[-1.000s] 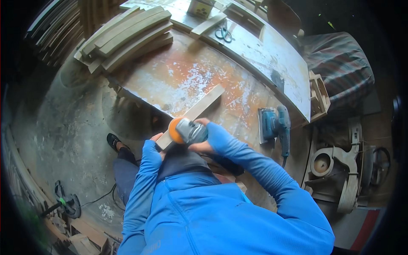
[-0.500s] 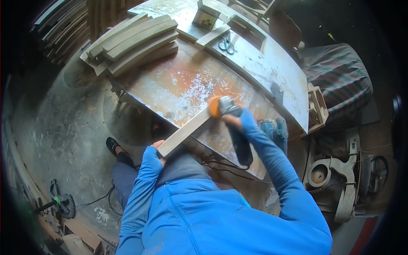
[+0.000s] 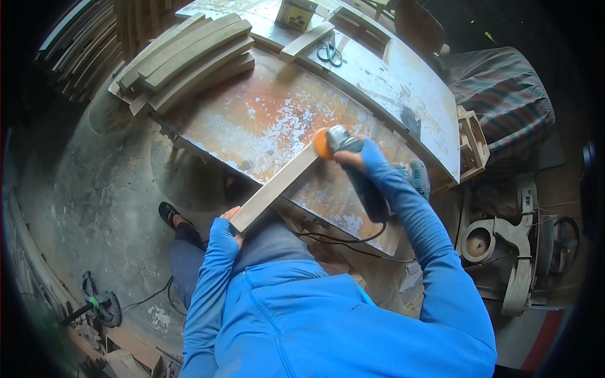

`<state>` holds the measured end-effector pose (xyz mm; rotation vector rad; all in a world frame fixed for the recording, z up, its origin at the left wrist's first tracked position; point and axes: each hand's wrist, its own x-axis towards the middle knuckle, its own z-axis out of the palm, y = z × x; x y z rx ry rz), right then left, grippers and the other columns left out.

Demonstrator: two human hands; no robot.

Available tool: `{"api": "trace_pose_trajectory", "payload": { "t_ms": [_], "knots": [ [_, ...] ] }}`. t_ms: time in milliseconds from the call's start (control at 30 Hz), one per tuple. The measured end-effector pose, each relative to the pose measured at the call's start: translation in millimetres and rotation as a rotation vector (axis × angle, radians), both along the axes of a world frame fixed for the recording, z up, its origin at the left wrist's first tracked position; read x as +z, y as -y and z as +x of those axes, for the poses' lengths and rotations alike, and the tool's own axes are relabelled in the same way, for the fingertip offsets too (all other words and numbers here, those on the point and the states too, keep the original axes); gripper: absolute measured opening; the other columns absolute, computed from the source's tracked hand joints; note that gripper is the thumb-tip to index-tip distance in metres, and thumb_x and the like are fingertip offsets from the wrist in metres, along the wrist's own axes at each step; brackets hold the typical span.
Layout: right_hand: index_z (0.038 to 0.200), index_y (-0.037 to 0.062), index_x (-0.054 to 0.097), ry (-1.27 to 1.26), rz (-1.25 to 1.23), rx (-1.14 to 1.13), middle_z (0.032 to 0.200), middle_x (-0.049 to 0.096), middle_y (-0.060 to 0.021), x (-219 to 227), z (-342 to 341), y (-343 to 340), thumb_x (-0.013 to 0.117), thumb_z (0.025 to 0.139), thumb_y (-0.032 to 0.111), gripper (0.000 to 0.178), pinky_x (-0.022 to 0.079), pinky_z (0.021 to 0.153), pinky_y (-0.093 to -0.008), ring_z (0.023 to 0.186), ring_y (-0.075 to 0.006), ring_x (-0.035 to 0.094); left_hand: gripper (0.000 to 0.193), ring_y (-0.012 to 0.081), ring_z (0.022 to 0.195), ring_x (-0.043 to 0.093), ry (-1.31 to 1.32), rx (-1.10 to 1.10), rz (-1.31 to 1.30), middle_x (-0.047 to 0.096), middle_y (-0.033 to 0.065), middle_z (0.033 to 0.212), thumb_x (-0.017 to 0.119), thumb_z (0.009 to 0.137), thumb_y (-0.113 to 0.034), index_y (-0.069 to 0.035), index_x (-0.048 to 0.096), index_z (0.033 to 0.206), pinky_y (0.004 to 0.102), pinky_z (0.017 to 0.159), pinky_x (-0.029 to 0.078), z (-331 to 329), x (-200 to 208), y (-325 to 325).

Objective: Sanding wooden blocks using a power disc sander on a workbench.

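A pale wooden strip (image 3: pixel 275 188) slants from my lap onto the worn worktable (image 3: pixel 242 135). My left hand (image 3: pixel 224 237) is closed round its near end, thumb at the edge. At the strip's far end my right hand (image 3: pixel 354 161) grips an angle grinder (image 3: pixel 365 192) with a silver head and a dark body. Its orange disc (image 3: pixel 322 143) meets the wood's tip or sits just against it; the exact contact is hard to see. A black cord (image 3: pixel 353 240) runs from the grinder's rear past the table's front edge.
Curved wooden pieces (image 3: pixel 195 57) are stacked at the table's far left. Scissors (image 3: pixel 329 55) and a small box (image 3: pixel 295 14) lie on the pale board behind. A teal power tool (image 3: pixel 420 177) stands beyond my right forearm. Machine parts (image 3: pixel 504 239) are at right, another corded tool (image 3: pixel 101 300) on the floor.
The grinder has tilted, its rear end swinging up and to the right, and more of its cord shows. The strip stays in my left hand. The whole view has shifted slightly.
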<state>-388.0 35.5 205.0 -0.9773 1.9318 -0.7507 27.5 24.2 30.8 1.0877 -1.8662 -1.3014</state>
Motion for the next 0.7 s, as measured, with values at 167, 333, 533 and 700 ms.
{"api": "trace_pose_trajectory", "payload": {
  "t_ms": [167,333,533,700],
  "knots": [
    [0.104,-0.0032,0.068,-0.069,-0.265,-0.189,0.085,0.072,-0.0086,-21,-26,-6,0.086,0.073,0.023,0.045,0.057,0.068,-0.0289,0.073,-0.0164,0.069,0.053,0.0296,0.105,0.065,0.028,-0.005,0.002,0.067,0.0177,0.112,0.075,0.075,0.003,0.0,0.062,0.126,0.0348,0.095,0.05,-9,8,-1],
    [0.129,-0.0049,0.052,-0.022,-0.206,-0.22,0.097,0.071,-0.012,-39,-4,-51,0.088,0.073,0.023,0.072,0.058,0.075,-0.031,0.082,-0.0181,0.069,0.056,0.036,0.11,0.063,0.123,0.002,-0.087,0.065,0.0197,0.118,0.076,0.072,0.001,-0.002,0.063,0.126,0.0386,0.097,0.05,2,12,0],
    [0.139,-0.0047,0.045,0.012,-0.074,-0.027,0.114,0.067,-0.0191,-17,64,-78,0.092,0.066,0.035,0.096,0.052,0.094,-0.0342,0.103,-0.0237,0.066,0.056,0.0364,0.107,0.063,0.084,-0.017,-0.178,0.064,0.02,0.119,0.076,0.073,0.001,-0.003,0.061,0.127,0.0385,0.097,0.049,1,17,-1],
    [0.137,-0.0028,0.051,-0.078,-0.026,0.198,0.116,0.068,-0.0216,-16,83,-61,0.091,0.063,0.043,0.095,0.052,0.096,-0.0366,0.107,-0.0277,0.067,0.056,0.0371,0.106,0.064,0.065,0.01,-0.162,0.065,0.0203,0.119,0.073,0.074,0.003,-0.003,0.06,0.128,0.0387,0.096,0.05,0,17,-2]
  ]
}}
